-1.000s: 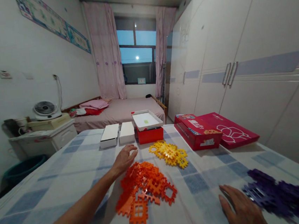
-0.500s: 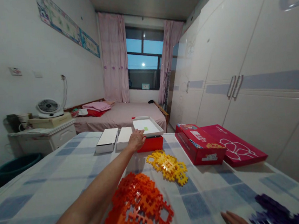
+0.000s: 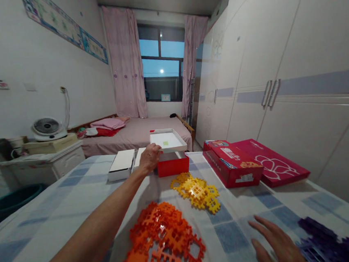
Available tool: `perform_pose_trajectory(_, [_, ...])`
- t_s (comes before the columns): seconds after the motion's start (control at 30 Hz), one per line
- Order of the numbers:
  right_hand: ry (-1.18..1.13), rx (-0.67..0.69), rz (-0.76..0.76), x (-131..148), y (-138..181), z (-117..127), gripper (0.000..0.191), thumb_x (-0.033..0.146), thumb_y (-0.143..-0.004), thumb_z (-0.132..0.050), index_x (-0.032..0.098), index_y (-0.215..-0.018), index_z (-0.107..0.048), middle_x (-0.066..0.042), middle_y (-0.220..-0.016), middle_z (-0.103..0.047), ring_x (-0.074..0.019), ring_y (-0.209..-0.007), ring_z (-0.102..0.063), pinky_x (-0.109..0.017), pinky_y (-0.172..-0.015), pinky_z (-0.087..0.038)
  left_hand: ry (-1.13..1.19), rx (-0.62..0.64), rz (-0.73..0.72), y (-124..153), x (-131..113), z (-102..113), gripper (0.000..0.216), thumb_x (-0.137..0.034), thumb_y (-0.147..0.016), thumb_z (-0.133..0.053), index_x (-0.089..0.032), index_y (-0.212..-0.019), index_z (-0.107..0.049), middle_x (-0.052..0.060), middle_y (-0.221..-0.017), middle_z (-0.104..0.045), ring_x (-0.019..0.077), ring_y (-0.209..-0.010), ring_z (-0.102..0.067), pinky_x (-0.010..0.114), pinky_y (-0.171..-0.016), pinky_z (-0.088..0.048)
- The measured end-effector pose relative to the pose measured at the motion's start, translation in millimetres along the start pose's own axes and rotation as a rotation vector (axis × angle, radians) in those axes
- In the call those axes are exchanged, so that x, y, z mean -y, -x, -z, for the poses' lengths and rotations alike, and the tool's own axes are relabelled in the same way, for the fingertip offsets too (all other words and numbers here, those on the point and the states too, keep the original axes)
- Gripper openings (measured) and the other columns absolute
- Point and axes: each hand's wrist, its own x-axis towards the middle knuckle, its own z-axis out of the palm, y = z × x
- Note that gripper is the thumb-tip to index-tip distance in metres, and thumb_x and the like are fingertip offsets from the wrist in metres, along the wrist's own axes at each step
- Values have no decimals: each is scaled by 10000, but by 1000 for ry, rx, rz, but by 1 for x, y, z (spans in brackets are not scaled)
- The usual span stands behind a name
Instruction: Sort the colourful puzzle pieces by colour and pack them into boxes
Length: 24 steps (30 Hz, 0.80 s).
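The near left corner of a white lid (image 3: 173, 143) is grasped by the left hand (image 3: 150, 158), its grip closed on the rim. The lid is tilted over a red box (image 3: 173, 167), whose pale inside is exposed below the lid's near edge; whether the far edge is supported by the box cannot quite be made out. Two white boxes are set to the left of the hand, the nearer one partly covered by it and the outer one (image 3: 122, 165) left in plain view.

Nothing is held by the right hand (image 3: 276, 244); its grip is open, with the fingers spread over the checked cloth (image 3: 234, 234), just beside a heap of dark purple pieces (image 3: 330, 241). Orange pieces (image 3: 164, 231) are piled between the two arms, and yellow pieces (image 3: 197, 190) are heaped in front of the red box.

A small green label (image 3: 165, 143) is stuck inside the lid. White characters and a white label are carried by a printed red carton (image 3: 231, 162), too small to be read. A crimson flat box (image 3: 273, 160) is marked with a white flower outline and tiny lettering.
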Motion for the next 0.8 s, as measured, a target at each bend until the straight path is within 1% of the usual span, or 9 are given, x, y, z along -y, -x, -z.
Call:
perform_pose_trajectory(0.07, [-84, 59, -51, 27, -47, 3, 348, 359, -872, -441, 259, -1183, -561, -59, -1260, -574, -222, -1128, -571, -368, -902, -512, 3, -36, -10, 5, 6, 10, 227, -211, -862, -436, -177, -986, -623, 84, -999, -599, 217, -1028, -530, 309, -880, -425])
perform_pose_trajectory(0.13, [-183, 166, -68, 56, -97, -8, 356, 308, -889, -393, 230, -1205, -537, -72, -1330, -508, -203, -1152, -550, -346, -928, -492, 4, -80, -19, 12, 13, 18, 222, -230, -867, -433, -176, -973, -620, 86, -981, -598, 224, -1016, -528, 319, -880, -425])
perform_pose_trajectory(0.2, [-249, 280, -24, 80, -145, -30, 411, 258, -884, -382, 186, -1280, -470, -100, -1402, -424, -189, -1121, -566, -324, -929, -482, 8, -113, -22, 19, 21, 21, 213, -252, -872, -433, -183, -954, -616, 82, -955, -599, 228, -990, -532, 323, -866, -432])
perform_pose_trajectory(0.27, [-255, 341, 34, 98, -186, -60, 456, 215, -872, -394, 169, -1324, -420, -108, -1437, -376, -181, -1142, -548, -294, -923, -472, 10, -121, -17, 27, 30, 22, 206, -276, -874, -437, -190, -945, -609, 79, -945, -600, 227, -968, -539, 324, -849, -439])
perform_pose_trajectory(0.37, [-138, 452, 76, 114, -231, -104, 493, 188, -847, -445, 154, -1337, -402, -121, -1422, -394, -189, -1181, -513, -280, -928, -445, -4, -117, -13, 38, 44, 22, 200, -296, -872, -441, -193, -932, -601, 81, -940, -599, 232, -956, -544, 331, -836, -446])
perform_pose_trajectory(0.5, [-53, 586, 61, 122, -262, -143, 327, 168, -821, -495, 176, -1140, -569, -104, -1170, -600, -207, -1049, -592, -295, -832, -464, -32, -126, -10, 52, 59, 17, 183, -291, -870, -441, -197, -917, -590, 80, -924, -596, 237, -941, -541, 346, -828, -452])
perform_pose_trajectory(0.6, [-35, 579, 25, 121, -271, -151, 228, 185, -833, -492, 152, -1029, -605, -122, -1086, -617, -223, -1006, -602, -298, -784, -459, -45, -143, -16, 59, 67, 11, 174, -254, -863, -436, -183, -916, -585, 87, -913, -600, 242, -912, -541, 361, -814, -457])
perform_pose_trajectory(0.7, [-19, 534, -5, 112, -275, -137, 231, 200, -850, -483, 157, -1057, -577, -119, -1132, -578, -211, -990, -594, -283, -764, -444, -51, -168, -4, 62, 71, 6, 174, -232, -853, -432, -170, -915, -583, 93, -897, -600, 249, -893, -542, 371, -810, -460])
perform_pose_trajectory(0.8, [5, 491, -35, 94, -266, -100, 223, 202, -856, -484, 172, -1066, -553, -97, -1137, -557, -188, -962, -586, -265, -763, -427, -45, -206, 9, 62, 72, 5, 193, -246, -857, -420, -160, -923, -580, 97, -895, -590, 251, -901, -541, 375, -823, -457])
